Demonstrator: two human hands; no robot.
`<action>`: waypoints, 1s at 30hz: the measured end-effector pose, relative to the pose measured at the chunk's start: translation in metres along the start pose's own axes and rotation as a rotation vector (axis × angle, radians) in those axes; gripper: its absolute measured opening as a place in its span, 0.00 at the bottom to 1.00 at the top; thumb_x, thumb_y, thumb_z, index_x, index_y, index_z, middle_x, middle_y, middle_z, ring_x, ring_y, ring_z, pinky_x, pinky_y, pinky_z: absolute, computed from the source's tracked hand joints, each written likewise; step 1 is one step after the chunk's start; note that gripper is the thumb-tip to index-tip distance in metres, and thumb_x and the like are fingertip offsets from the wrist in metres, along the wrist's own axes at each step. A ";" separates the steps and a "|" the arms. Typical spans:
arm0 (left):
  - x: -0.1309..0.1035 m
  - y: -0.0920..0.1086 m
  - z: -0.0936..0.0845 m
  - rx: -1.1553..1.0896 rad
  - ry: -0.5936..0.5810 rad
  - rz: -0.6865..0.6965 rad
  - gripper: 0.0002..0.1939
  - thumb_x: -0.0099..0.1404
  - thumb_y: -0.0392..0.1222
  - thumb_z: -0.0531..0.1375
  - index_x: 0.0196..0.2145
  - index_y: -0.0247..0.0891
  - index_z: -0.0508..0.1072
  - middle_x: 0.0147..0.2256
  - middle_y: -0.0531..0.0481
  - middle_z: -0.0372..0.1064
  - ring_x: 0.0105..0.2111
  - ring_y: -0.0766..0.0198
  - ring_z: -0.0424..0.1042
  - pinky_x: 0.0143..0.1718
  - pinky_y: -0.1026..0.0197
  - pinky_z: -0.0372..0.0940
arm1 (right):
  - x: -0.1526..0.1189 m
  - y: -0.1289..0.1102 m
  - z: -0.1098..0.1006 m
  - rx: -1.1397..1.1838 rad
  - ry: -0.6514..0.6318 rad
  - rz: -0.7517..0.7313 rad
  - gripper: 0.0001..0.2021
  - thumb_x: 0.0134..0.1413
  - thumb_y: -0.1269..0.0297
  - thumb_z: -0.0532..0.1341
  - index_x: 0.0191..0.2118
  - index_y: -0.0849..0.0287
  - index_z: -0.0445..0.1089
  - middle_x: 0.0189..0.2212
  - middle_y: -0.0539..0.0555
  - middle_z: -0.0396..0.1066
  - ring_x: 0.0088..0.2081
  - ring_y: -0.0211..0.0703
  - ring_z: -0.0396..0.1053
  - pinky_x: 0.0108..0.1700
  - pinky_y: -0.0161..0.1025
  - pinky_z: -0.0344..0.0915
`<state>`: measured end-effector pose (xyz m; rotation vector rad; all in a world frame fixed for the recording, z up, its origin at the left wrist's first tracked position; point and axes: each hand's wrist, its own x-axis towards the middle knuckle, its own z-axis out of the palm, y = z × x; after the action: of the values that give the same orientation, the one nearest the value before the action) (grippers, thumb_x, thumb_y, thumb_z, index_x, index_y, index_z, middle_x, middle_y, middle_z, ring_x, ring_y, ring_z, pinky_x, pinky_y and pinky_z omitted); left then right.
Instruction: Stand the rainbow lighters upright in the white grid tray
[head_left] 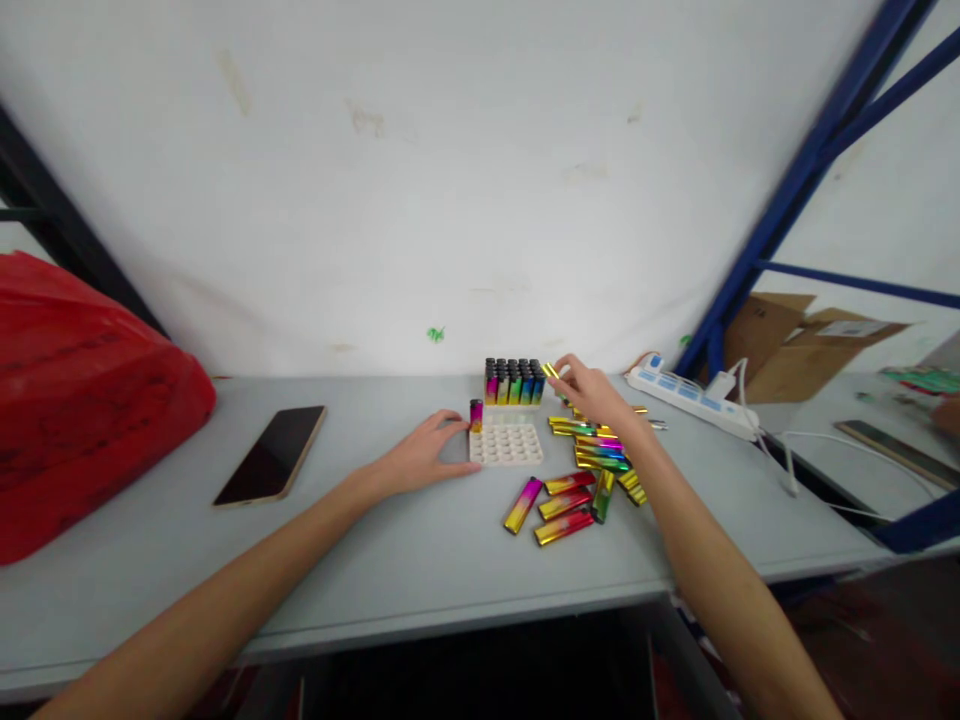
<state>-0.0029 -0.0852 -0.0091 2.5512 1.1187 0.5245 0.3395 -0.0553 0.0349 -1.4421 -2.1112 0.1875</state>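
My left hand point(431, 455) rests on the table with its fingers apart, thumb and fingertips at the left edge of a white tray with round holes point(506, 446). One pink-and-gold lighter point(476, 416) stands upright in that tray's back left corner, beside my left fingertips. Behind it, a filled block of upright black-topped lighters point(514, 383) stands in a second white holder. My right hand point(581, 385) pinches a gold lighter point(550, 371) just right of this block. Loose shiny lighters point(566, 502) in several colours lie right and in front of the tray, some partly under my right forearm.
A dark phone point(274, 455) lies at the left, with a red bag point(90, 400) beyond it. At the right are a white power strip point(694, 400) with cables, blue shelf posts point(787, 200) and a cardboard box point(806, 350). A white wall point(375, 200) stands behind the table.
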 end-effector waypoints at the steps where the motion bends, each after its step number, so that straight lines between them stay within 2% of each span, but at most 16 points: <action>1: 0.000 0.000 0.000 0.004 0.003 0.004 0.40 0.64 0.70 0.60 0.62 0.39 0.68 0.63 0.39 0.61 0.62 0.47 0.65 0.68 0.49 0.57 | 0.001 -0.004 0.000 0.045 0.042 -0.005 0.16 0.71 0.54 0.54 0.53 0.59 0.68 0.31 0.53 0.78 0.31 0.43 0.73 0.38 0.37 0.65; 4: 0.000 -0.001 0.001 0.014 0.021 0.016 0.39 0.65 0.70 0.60 0.62 0.40 0.69 0.62 0.40 0.62 0.62 0.47 0.66 0.67 0.50 0.58 | 0.003 -0.019 0.006 0.180 0.128 0.032 0.19 0.69 0.48 0.53 0.46 0.58 0.73 0.31 0.52 0.76 0.28 0.41 0.69 0.33 0.36 0.62; 8: 0.001 -0.001 0.001 0.010 0.024 0.020 0.38 0.65 0.70 0.60 0.61 0.40 0.69 0.62 0.40 0.63 0.61 0.47 0.66 0.67 0.49 0.59 | 0.005 -0.036 0.019 0.432 0.161 0.113 0.22 0.57 0.42 0.64 0.42 0.58 0.75 0.23 0.48 0.69 0.22 0.37 0.61 0.27 0.35 0.56; 10: 0.001 0.000 0.001 0.006 0.023 0.024 0.37 0.65 0.69 0.61 0.61 0.40 0.69 0.62 0.39 0.63 0.61 0.47 0.66 0.67 0.49 0.59 | 0.005 -0.043 0.026 0.532 0.142 0.108 0.25 0.53 0.38 0.66 0.36 0.59 0.74 0.19 0.46 0.64 0.21 0.37 0.58 0.26 0.35 0.54; 12: 0.001 0.000 0.000 0.002 0.024 0.029 0.37 0.65 0.69 0.61 0.61 0.40 0.69 0.62 0.39 0.63 0.61 0.47 0.66 0.67 0.49 0.58 | 0.004 -0.049 0.030 0.595 0.099 0.087 0.28 0.54 0.34 0.62 0.28 0.59 0.70 0.17 0.46 0.62 0.22 0.37 0.59 0.27 0.35 0.55; 14: 0.001 0.000 0.000 -0.003 0.025 0.030 0.37 0.65 0.69 0.61 0.61 0.40 0.69 0.62 0.39 0.63 0.61 0.47 0.66 0.67 0.49 0.58 | 0.001 -0.057 0.034 0.692 0.012 0.063 0.30 0.59 0.31 0.57 0.26 0.58 0.66 0.19 0.48 0.63 0.24 0.38 0.62 0.29 0.36 0.59; 17: 0.001 -0.001 0.001 -0.003 0.020 0.033 0.37 0.65 0.68 0.61 0.61 0.39 0.69 0.61 0.39 0.63 0.61 0.48 0.66 0.67 0.49 0.58 | -0.003 -0.068 0.038 0.890 -0.177 0.031 0.28 0.62 0.32 0.54 0.32 0.56 0.64 0.22 0.47 0.67 0.25 0.40 0.68 0.32 0.38 0.65; 19: 0.001 -0.002 0.001 -0.002 0.020 0.034 0.37 0.65 0.68 0.62 0.61 0.39 0.69 0.62 0.39 0.63 0.61 0.48 0.66 0.67 0.49 0.58 | -0.006 -0.076 0.043 0.976 -0.233 0.032 0.26 0.61 0.33 0.57 0.36 0.54 0.62 0.22 0.45 0.65 0.23 0.38 0.66 0.29 0.37 0.65; 21: 0.001 -0.002 0.001 -0.004 0.022 0.033 0.37 0.65 0.68 0.62 0.61 0.39 0.69 0.62 0.39 0.63 0.62 0.47 0.66 0.68 0.49 0.58 | -0.007 -0.081 0.048 1.034 -0.243 0.061 0.26 0.58 0.33 0.61 0.37 0.53 0.60 0.22 0.42 0.59 0.20 0.35 0.58 0.23 0.34 0.59; 24: 0.000 -0.002 0.002 -0.008 0.024 0.030 0.37 0.65 0.67 0.62 0.62 0.39 0.69 0.62 0.39 0.63 0.62 0.47 0.66 0.68 0.49 0.58 | -0.008 -0.087 0.055 1.065 -0.227 0.126 0.28 0.55 0.32 0.62 0.33 0.53 0.58 0.21 0.40 0.50 0.19 0.31 0.46 0.20 0.32 0.47; 28: 0.001 -0.004 0.002 -0.009 0.031 0.041 0.37 0.65 0.67 0.62 0.62 0.39 0.68 0.62 0.38 0.63 0.62 0.47 0.66 0.68 0.49 0.58 | -0.008 -0.093 0.062 1.016 -0.189 0.253 0.33 0.58 0.26 0.52 0.24 0.54 0.55 0.17 0.42 0.44 0.18 0.32 0.42 0.21 0.34 0.42; 30: 0.001 -0.004 0.002 -0.007 0.035 0.044 0.38 0.65 0.67 0.62 0.62 0.39 0.69 0.61 0.38 0.63 0.61 0.47 0.66 0.67 0.49 0.59 | -0.009 -0.095 0.063 0.988 -0.163 0.302 0.32 0.60 0.29 0.51 0.21 0.54 0.53 0.15 0.42 0.43 0.18 0.32 0.41 0.21 0.35 0.41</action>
<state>-0.0039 -0.0823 -0.0127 2.5755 1.0732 0.5850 0.2314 -0.0896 0.0189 -1.1003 -1.4852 1.2887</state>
